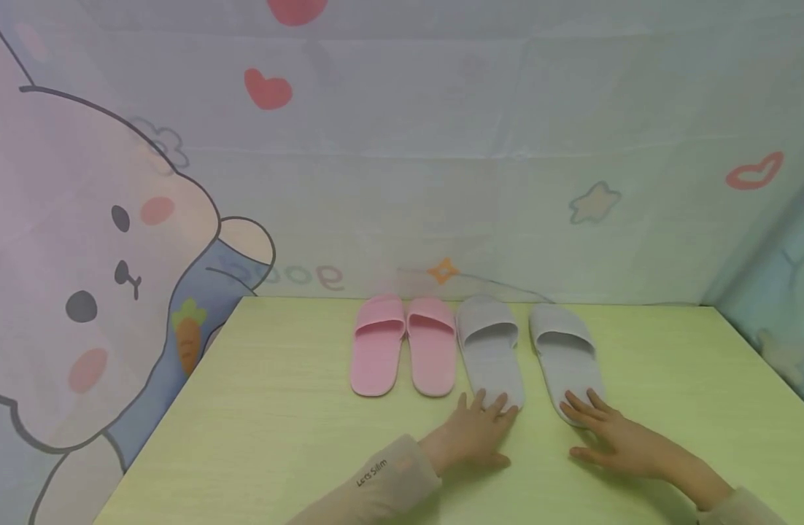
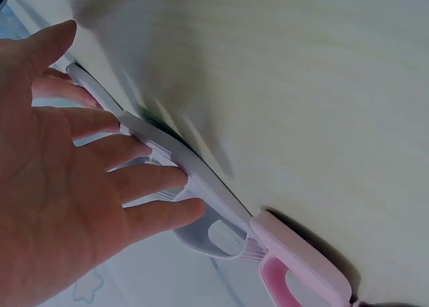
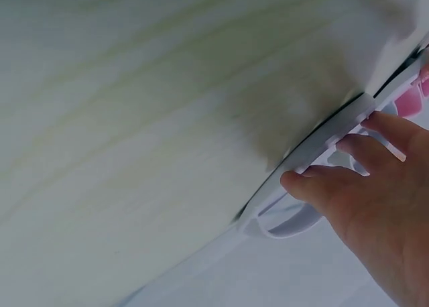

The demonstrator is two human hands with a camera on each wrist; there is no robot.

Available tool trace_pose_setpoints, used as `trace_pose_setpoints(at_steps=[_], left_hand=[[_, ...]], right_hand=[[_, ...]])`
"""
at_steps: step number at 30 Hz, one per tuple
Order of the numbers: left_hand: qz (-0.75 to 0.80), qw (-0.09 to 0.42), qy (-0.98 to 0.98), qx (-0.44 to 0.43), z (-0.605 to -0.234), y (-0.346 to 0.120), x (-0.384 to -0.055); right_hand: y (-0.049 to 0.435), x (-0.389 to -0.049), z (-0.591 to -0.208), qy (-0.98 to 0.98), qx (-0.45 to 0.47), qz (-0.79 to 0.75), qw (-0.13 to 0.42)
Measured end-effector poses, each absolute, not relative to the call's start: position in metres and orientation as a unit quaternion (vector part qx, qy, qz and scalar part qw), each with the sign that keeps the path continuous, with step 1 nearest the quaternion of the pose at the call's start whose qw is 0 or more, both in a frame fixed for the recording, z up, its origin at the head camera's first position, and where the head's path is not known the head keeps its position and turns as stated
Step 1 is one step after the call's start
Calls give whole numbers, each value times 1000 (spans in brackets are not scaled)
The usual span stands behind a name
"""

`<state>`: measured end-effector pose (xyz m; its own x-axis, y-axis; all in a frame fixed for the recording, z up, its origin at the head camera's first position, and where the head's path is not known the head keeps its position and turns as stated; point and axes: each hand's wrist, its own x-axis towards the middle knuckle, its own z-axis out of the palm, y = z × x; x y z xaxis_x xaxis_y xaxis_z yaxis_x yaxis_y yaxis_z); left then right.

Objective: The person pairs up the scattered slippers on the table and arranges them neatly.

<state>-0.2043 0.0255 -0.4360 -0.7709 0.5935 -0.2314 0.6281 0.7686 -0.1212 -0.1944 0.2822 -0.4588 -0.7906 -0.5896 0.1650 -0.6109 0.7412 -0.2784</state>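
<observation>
Two grey slippers stand on the table with toes toward the back: the left one point(image 1: 494, 368) close beside the pink pair, the right one point(image 1: 568, 364) a small gap away and slightly turned. My left hand point(image 1: 474, 435) has its fingertips on the heel end of the left grey slipper, fingers spread. On the heel of the right grey slipper lie the fingers of my right hand point(image 1: 628, 441), also spread, with the thumb off to the side. In the left wrist view, straight fingers point(image 2: 157, 179) reach the edge of the grey slipper point(image 2: 211, 186).
A pink pair, its left slipper point(image 1: 376, 364) and right slipper point(image 1: 433, 361), stands side by side left of the grey ones. The pale yellow table point(image 1: 257, 408) ends at the back against a printed cloth point(image 1: 402, 109) with a cartoon animal.
</observation>
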Motion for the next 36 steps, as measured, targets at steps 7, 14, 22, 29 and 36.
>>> trace_pose_setpoints(at_steps=[7, 14, 22, 29, 36], left_hand=[[-79, 91, 938, 325, -436, 23, -203], [-64, 89, 937, 333, -435, 19, -203], [-57, 102, 935, 336, -434, 16, -205], [-52, 104, 934, 337, -433, 12, -206], [-42, 106, 935, 337, -429, 9, -204]], right_hand=[[281, -192, -461, -928, 342, 142, 42], [280, -196, -463, -924, 355, 132, 51], [273, -200, -460, -926, 352, 128, 50], [266, -205, -458, -931, 340, 129, 25], [263, -207, -457, -929, 344, 137, 9]])
